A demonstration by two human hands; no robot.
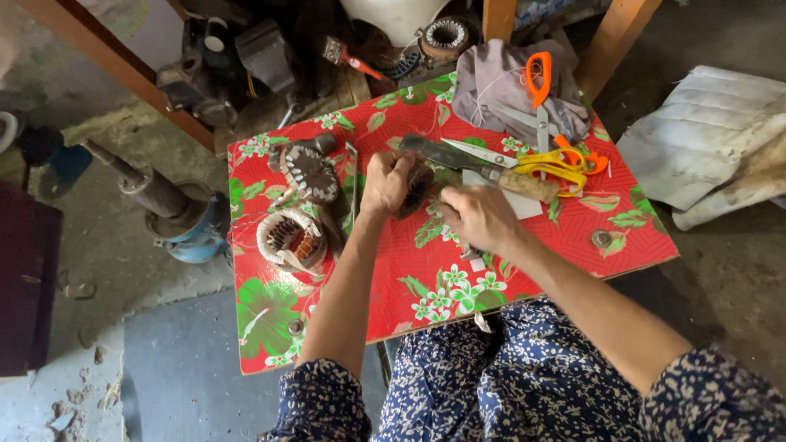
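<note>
My left hand (388, 181) grips a dark round motor stator (416, 189) on a small red floral-topped table (436, 274). Close beside it on the right, my right hand (475, 218) is closed; what it holds is hidden. Just behind my hands lies a large knife with a wooden handle (488, 171). Left of my left hand sit a wound stator with copper coils (290, 238) and a dark toothed core (309, 171).
Yellow-handled scissors (559, 165) and orange-handled scissors (540, 76) lie at the table's right rear beside a grey cloth (495, 84). Motor parts and wooden legs crowd the back. A blue pump motor (187, 225) stands left, and white sacking (736, 139) lies right.
</note>
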